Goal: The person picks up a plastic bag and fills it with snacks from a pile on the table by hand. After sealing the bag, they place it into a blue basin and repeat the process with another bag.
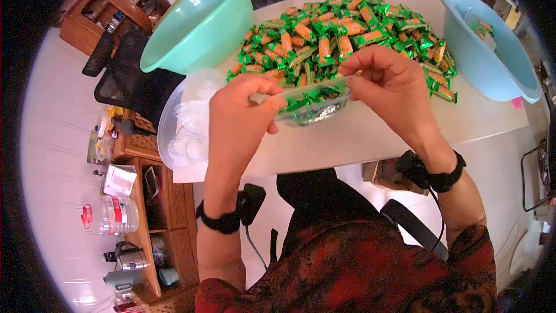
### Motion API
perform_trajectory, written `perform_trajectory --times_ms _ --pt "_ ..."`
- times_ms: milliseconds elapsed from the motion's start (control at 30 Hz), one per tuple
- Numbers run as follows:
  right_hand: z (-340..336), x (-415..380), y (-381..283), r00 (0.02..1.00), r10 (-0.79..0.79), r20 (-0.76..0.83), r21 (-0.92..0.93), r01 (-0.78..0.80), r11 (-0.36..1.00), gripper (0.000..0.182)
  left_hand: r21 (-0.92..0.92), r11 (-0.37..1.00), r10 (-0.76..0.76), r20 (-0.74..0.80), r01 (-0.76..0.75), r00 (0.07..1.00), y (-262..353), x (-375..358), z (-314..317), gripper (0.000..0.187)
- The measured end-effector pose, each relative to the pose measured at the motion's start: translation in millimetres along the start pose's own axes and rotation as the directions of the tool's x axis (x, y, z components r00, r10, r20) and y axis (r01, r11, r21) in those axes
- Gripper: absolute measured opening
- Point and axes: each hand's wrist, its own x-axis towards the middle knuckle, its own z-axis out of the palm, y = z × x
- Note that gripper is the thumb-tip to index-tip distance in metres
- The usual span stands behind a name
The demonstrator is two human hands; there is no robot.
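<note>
Between my two hands is a clear plastic bag [317,114] with several green-wrapped packets inside. My left hand [238,115] pinches the left end of its top edge between thumb and fingers. At the other end, my right hand [389,88] grips the edge the same way, so the top is stretched nearly straight. The bag hangs just above the near part of the white table [255,153]. Right behind it lies a large heap of small green and orange wrapped snack packets [324,46], partly hidden by my hands.
A green basin [202,26] stands tilted at the back left. Beside my left wrist, a clear tub [166,130] holds white plastic bags [191,127]. At the right is a blue basin [492,66] with some packets in it. A black chair [136,72] stands left of the table.
</note>
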Motion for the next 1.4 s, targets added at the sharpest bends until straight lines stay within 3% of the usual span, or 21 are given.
perform_trajectory --times_ms 100,200,267,400,467,500,600,667,700,767,967,1067,1100,1167,1233,1267,1300,1333,1367,1400 --pt "-6.7 0.7 -15.0 0.996 -0.084 -0.004 0.006 0.084 0.996 0.008 -0.130 0.991 -0.023 0.021 0.025 1.000 11.5 -18.4 -4.0 0.011" --pt "-15.3 -11.2 -1.4 0.995 0.012 0.097 -0.042 -0.008 0.999 0.008 -0.099 0.985 -0.131 0.093 0.140 0.987 7.3 -25.3 2.4 0.008" --pt "-24.4 -16.5 5.8 0.961 0.226 0.160 -0.032 -0.224 0.974 0.008 -0.107 0.978 -0.162 0.153 0.180 0.975 2.2 -26.0 6.0 0.009" --pt "-39.0 -19.5 -15.6 0.909 0.361 0.207 -0.003 -0.369 0.930 0.012 -0.226 0.955 -0.147 0.196 0.191 0.969 -0.1 -25.2 4.4 0.011" --pt "-46.3 -21.9 -10.0 0.928 0.247 0.280 0.193 -0.307 0.932 0.019 -0.321 0.938 -0.053 0.241 0.131 0.969 -2.6 -24.9 2.5 0.012" --pt "-46.9 -23.7 -10.5 0.929 0.248 0.276 0.190 -0.305 0.933 0.019 -0.324 0.937 -0.049 0.244 0.130 0.968 -2.7 -23.7 1.5 0.012" --pt "-46.1 -28.2 -9.3 0.954 0.126 0.273 0.149 -0.171 0.974 0.025 -0.340 0.932 -0.028 0.286 0.128 0.958 -4.5 -22.2 -2.2 0.014" --pt "-47.5 -27.6 -5.0 0.972 -0.046 0.230 -0.055 0.060 0.997 0.022 -0.349 0.922 -0.040 0.341 0.166 0.939 -5.5 -20.6 -3.1 0.016" --pt "-47.7 -26.9 -7.2 0.972 -0.046 0.230 -0.056 0.061 0.997 0.022 -0.350 0.922 -0.038 0.342 0.165 0.939 -4.1 -20.6 -3.8 0.016" --pt "-48.1 -25.7 -13.2 0.971 -0.087 0.224 -0.236 0.141 0.961 0.018 -0.291 0.937 -0.055 0.425 0.194 0.904 0.6 -20.7 -5.0 0.019" --pt "-51.4 -25.6 -14.8 0.980 -0.096 0.174 -0.186 0.128 0.974 0.011 -0.202 0.967 -0.054 0.422 0.152 0.905 0.8 -23.2 -7.5 0.018" --pt "-48.8 -29.0 -18.0 0.969 -0.204 0.136 -0.175 0.226 0.958 0.011 -0.163 0.971 -0.096 0.408 0.176 0.908 6.3 -26.9 -9.1 0.016" --pt "-48.8 -26.5 -22.6 0.916 -0.360 0.177 -0.221 0.393 0.893 0.012 -0.100 0.986 -0.079 0.404 0.130 0.911 9.4 -28.8 -9.2 0.017" --pt "-47.2 -30.6 -30.1 0.870 -0.462 0.173 -0.290 0.493 0.820 0.017 0.065 0.997 0.006 0.383 -0.033 0.924 10.6 -32.6 -6.3 0.019" --pt "-43.9 -38.0 -31.3 0.856 -0.478 0.198 -0.427 0.514 0.744 0.016 0.175 0.846 0.431 0.331 -0.503 0.839 9.0 -33.2 4.1 0.025" --pt "-43.2 -39.9 -31.1 0.795 -0.545 0.266 -0.512 0.596 0.619 0.017 0.133 0.831 0.472 0.346 -0.541 0.810 13.3 -34.3 11.4 0.025" --pt "-42.9 -43.7 -31.5 0.802 -0.501 0.324 -0.564 0.589 0.579 0.020 0.158 0.797 0.514 0.329 -0.583 0.792 20.8 -37.0 19.1 0.026" --pt "-41.2 -46.3 -30.7 0.823 -0.466 0.326 -0.553 0.566 0.612 0.021 0.180 0.765 0.550 0.315 -0.618 0.773 30.3 -39.4 26.4 0.028" --pt "-39.2 -50.2 -29.6 0.829 -0.483 0.284 -0.509 0.557 0.657 0.021 0.143 0.820 0.490 0.326 -0.555 0.808 38.2 -43.9 36.8 0.041" --pt "-38.8 -50.4 -22.9 0.803 -0.511 0.305 -0.485 0.593 0.642 0.021 0.124 0.847 0.467 0.290 -0.517 0.835 38.7 -47.1 44.2 0.040"
